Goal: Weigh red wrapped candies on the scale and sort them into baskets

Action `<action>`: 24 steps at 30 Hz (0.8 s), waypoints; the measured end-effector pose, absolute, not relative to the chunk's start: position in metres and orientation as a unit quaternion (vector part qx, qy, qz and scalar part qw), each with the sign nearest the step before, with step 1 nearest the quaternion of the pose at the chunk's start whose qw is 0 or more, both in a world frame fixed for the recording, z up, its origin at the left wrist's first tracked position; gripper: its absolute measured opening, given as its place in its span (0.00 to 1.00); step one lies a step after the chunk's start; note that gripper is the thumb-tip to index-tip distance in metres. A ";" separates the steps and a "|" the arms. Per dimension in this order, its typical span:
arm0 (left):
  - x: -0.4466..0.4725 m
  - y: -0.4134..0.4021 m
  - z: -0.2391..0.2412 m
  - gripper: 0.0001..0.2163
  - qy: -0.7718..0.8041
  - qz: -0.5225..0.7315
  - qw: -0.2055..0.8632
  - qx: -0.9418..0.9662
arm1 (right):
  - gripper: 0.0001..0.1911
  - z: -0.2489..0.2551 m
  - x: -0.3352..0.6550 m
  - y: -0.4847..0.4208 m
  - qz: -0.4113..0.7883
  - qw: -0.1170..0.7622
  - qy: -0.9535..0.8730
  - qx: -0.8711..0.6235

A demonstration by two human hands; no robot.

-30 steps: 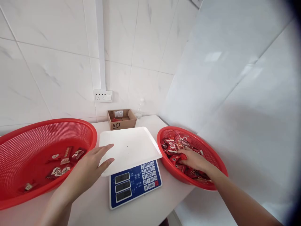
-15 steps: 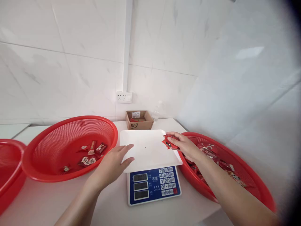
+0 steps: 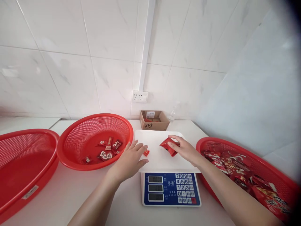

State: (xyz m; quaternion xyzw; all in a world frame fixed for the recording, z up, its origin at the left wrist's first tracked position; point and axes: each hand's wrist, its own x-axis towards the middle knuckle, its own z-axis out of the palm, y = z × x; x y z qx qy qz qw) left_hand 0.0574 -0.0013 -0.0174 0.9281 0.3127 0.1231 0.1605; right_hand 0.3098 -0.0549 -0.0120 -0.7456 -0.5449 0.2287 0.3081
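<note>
A blue scale [image 3: 171,190] with a white weighing tray [image 3: 162,161] stands on the white counter. My right hand [image 3: 185,150] rests over the tray, fingers closed on a bunch of red candy packets [image 3: 168,146]. My left hand [image 3: 130,160] lies at the tray's left edge, fingers spread, fingertips beside one small red candy [image 3: 146,153] on the tray. To the right is a red mesh basket [image 3: 277,175] full of red packets. The middle red basket [image 3: 77,138], left of the scale, holds several candies [image 3: 107,150].
A third red basket [image 3: 14,179] sits at the far left. A small cardboard box [image 3: 154,120] and a clear bottle [image 3: 172,115] stand against the tiled wall, below a socket [image 3: 140,96]. A white wall closes in on the right.
My right hand left the right basket and carried red packets onto the scale's tray. One small candy now lies by my left fingertips. The view has swung left, showing a third basket.
</note>
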 end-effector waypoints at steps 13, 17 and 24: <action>0.069 -0.003 -0.031 0.25 0.280 0.065 0.117 0.950 | 0.33 -0.026 0.298 -0.076 0.176 0.013 -0.676 -0.716; 0.070 -0.002 -0.032 0.22 0.275 0.073 0.121 0.951 | 0.33 -0.016 0.300 -0.084 0.201 0.069 -0.663 -0.718; 0.069 0.005 -0.036 0.22 0.266 0.096 0.118 0.952 | 0.29 -0.002 0.388 -0.124 0.063 0.158 -0.539 -0.825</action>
